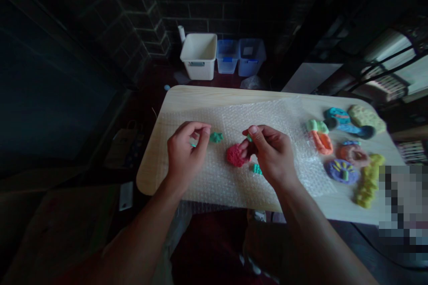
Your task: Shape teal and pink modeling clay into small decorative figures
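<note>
My right hand [276,151] pinches a small green piece of modelling clay [249,137] between thumb and forefinger. Below its fingertips a bumpy red clay lump [236,156] rests on bubble wrap [207,178]. Under the palm, partly hidden, lies a knobbly turquoise clay piece [257,168]. My left hand [189,147] is raised over the sheet with thumb and forefinger pressed together; whatever they pinch, if anything, is too small to see. Just right of these fingertips sits a dark green clay piece [216,137]. A bit of turquoise [193,145] shows behind the left hand.
Clay shapes stand on the table's right side: an orange and green one [323,142], a purple disc [341,171], a brown ring [356,155], a yellow strip [368,182] and blue pieces [337,116]. Beyond the table [187,93] are a white bin [200,62] and blue bins [250,60].
</note>
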{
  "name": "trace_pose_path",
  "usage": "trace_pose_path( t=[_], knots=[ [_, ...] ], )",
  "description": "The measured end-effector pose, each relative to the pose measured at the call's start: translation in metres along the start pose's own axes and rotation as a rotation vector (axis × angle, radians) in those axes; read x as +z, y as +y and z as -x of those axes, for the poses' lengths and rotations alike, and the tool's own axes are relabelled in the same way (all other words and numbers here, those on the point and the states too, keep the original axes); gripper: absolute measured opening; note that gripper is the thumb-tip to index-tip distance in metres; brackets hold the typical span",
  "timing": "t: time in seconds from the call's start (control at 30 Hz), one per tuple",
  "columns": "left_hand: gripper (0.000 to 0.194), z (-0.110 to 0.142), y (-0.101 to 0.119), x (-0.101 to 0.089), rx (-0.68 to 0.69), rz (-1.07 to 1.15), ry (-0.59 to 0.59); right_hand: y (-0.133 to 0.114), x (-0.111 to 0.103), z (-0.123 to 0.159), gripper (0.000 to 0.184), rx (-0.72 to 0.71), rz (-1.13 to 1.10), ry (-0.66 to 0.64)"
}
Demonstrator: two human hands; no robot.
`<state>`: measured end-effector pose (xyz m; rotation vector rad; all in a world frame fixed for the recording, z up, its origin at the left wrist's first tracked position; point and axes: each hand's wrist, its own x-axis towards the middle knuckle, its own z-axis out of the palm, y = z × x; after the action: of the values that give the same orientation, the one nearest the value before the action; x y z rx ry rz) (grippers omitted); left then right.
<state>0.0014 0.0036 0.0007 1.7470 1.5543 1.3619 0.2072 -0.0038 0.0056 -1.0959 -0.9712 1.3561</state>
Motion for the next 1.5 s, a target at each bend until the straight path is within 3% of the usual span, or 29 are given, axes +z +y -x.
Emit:
trace_pose_path(
  t=[0.13,0.27,0.4,0.53,0.63,0.73,0.87,0.97,1.23,1.5],
  knots=[
    [0.023,0.009,0.01,0.008,-0.123,0.194,-0.169,-0.004,0.0,0.001,0.028,-0.126,0.165,0.064],
    [0.032,0.02,0.023,0.023,-0.358,0.548,-0.414,-0.005,0.001,0.001,0.022,-0.216,0.272,-0.009],
    [0.037,0.026,0.023,0.033,-0.451,0.718,-0.467,-0.006,0.001,0.003,0.017,-0.209,0.264,-0.011],
    [0.037,0.023,0.018,0.031,-0.478,0.768,-0.438,-0.006,0.002,0.006,0.019,-0.135,0.296,0.012],
    [0.037,0.021,0.015,0.026,-0.43,0.729,-0.449,-0.005,0.002,0.009,0.014,-0.176,0.478,-0.033],
    [0.033,0.021,0.012,0.021,-0.406,0.69,-0.497,-0.005,0.004,0.012,0.01,-0.291,0.707,-0.045],
    [0.028,0.02,0.01,0.017,-0.431,0.717,-0.478,-0.005,0.008,0.013,0.005,-0.548,0.898,-0.06],
    [0.03,0.019,0.01,0.016,-0.469,0.725,-0.43,-0.005,0.012,0.013,0.013,-0.637,0.895,-0.08],
    [0.032,0.014,0.015,0.013,-0.608,0.9,-0.297,-0.008,0.01,0.013,0.031,-0.589,0.79,-0.213],
    [0.036,0.011,0.024,0.015,-0.617,0.865,-0.34,-0.011,0.009,0.015,0.021,-0.662,0.759,-0.186]
  ],
)
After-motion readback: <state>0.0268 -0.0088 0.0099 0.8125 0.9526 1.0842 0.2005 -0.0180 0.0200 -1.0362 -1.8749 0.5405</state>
